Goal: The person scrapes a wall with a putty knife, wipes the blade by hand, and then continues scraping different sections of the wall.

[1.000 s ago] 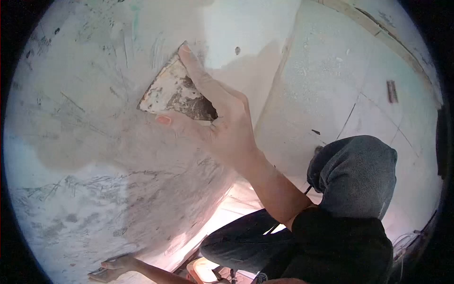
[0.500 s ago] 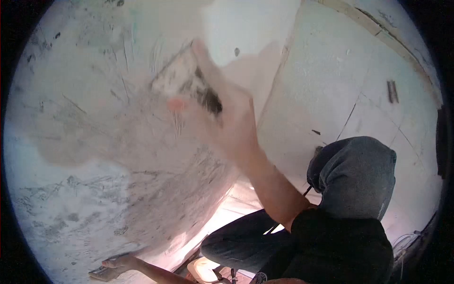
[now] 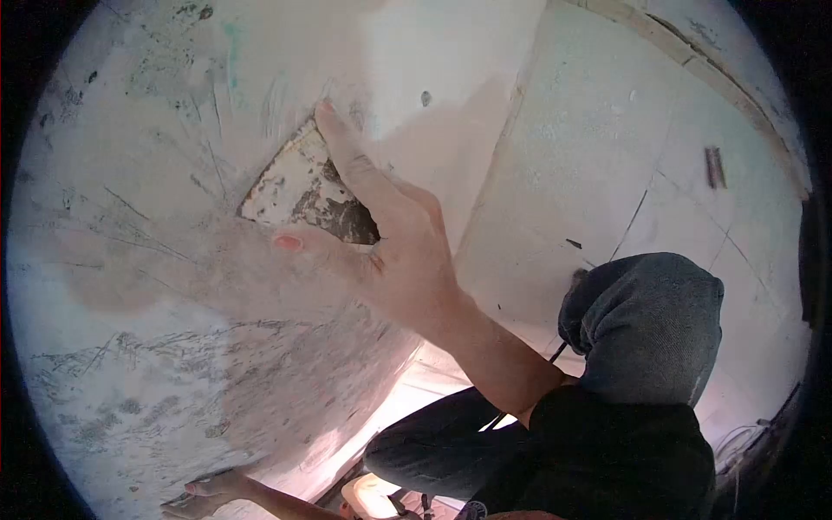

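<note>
My right hand point(image 3: 390, 234) is closed around a putty knife point(image 3: 299, 178), its thumb and index finger spread along the two sides of the blade. The blade is wide and flared, coated in pale residue with dark worn patches. Its handle is hidden in my palm. The blade overlaps the pale, scratched wall point(image 3: 156, 269), edge toward the upper left. At the lower left, my left hand point(image 3: 217, 492) lies against the wall's lower part with fingers stretched out and thumb apart.
My bent knee point(image 3: 646, 321) in blue jeans is at the right, above a pale tiled floor point(image 3: 598, 156). Small dark scraps point(image 3: 715, 166) lie on that floor. Bright light falls along the wall's lower edge. A cable point(image 3: 741, 446) runs at the far right.
My right hand has moved left and slightly down with the putty knife, and the blade shows sharper now. My left hand has stayed at almost the same place.
</note>
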Motion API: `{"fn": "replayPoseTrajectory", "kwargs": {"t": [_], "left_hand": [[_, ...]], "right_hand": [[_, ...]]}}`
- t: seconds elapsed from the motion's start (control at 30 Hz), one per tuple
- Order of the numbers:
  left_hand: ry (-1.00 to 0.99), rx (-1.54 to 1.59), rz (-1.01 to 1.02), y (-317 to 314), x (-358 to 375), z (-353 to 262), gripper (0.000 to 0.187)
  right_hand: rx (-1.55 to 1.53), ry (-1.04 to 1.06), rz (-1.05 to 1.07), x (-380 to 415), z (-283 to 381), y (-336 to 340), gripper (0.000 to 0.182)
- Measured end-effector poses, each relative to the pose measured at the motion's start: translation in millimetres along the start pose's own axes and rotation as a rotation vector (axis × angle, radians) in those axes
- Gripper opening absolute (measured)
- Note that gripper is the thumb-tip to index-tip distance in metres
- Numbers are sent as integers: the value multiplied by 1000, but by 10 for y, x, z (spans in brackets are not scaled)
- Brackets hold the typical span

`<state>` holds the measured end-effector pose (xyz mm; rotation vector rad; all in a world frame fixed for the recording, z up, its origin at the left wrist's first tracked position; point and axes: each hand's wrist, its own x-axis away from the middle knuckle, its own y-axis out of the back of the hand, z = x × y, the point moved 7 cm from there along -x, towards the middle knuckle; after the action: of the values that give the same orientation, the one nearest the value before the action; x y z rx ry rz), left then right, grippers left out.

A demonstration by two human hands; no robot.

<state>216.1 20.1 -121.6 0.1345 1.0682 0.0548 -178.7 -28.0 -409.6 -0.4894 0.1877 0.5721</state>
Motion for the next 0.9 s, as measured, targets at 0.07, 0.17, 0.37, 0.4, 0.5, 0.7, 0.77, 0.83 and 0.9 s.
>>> {"fn": "replayPoseTrajectory", "kwargs": {"t": [0.07, 0.17, 0.37, 0.4, 0.5, 0.7, 0.77, 0.83, 0.9], "left_hand": [[-1, 40, 8, -50, 2, 4, 68], [23, -29, -29, 4, 8, -71, 67], [-25, -269, -11, 11, -52, -32, 96], [40, -199, 15, -14, 11, 46, 94], [63, -109, 20, -54, 63, 118, 77], [-38, -122, -11, 4, 4, -75, 63], [-115, -203, -20, 24, -3, -59, 62], [16, -80, -12, 42, -3, -80, 62], [-76, -128, -12, 19, -9, -86, 63]], "right_hand": [[28, 27, -1, -92, -118, 47, 90], [-14, 37, 11, -26, -47, 18, 87], [-51, -95, 86, -64, -87, 98, 82], [-71, -140, 97, -69, -95, 88, 81], [-2, -40, 85, -87, -70, 123, 80], [10, -57, 71, -66, -40, 103, 80], [-27, -119, 80, -147, -112, 114, 80], [-77, -200, 104, -76, -152, 74, 81], [-67, -64, 77, -6, -16, 73, 82]]}}
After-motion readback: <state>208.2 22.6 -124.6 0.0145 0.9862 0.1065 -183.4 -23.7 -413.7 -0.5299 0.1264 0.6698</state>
